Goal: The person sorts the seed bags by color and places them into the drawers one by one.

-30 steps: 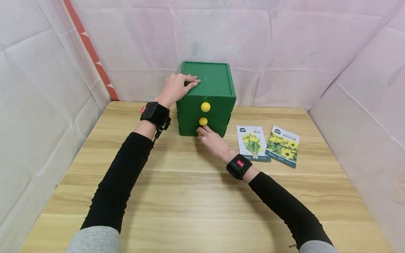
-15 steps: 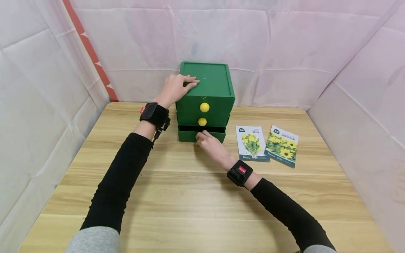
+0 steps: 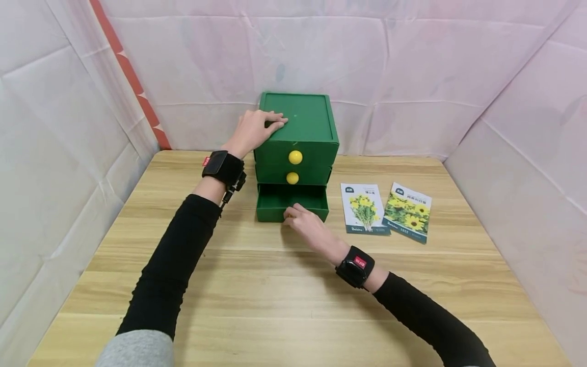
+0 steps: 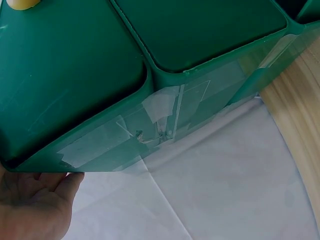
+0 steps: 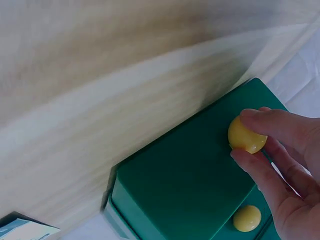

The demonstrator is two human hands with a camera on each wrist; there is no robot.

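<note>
A green three-drawer box with yellow knobs stands at the back of the wooden table. My left hand rests on its top left edge, fingers laid over the lid; the left wrist view shows the box side and my palm. The bottom drawer is pulled out and looks empty inside. My right hand pinches the drawer's yellow knob between thumb and fingers. The two upper knobs are untouched.
Two seed packets with yellow flowers lie flat to the right of the box. White sheet walls close in the table on the left, back and right.
My right hand has drawn the bottom drawer out toward me, from closed to well open. The left hand has stayed on top of the box.
</note>
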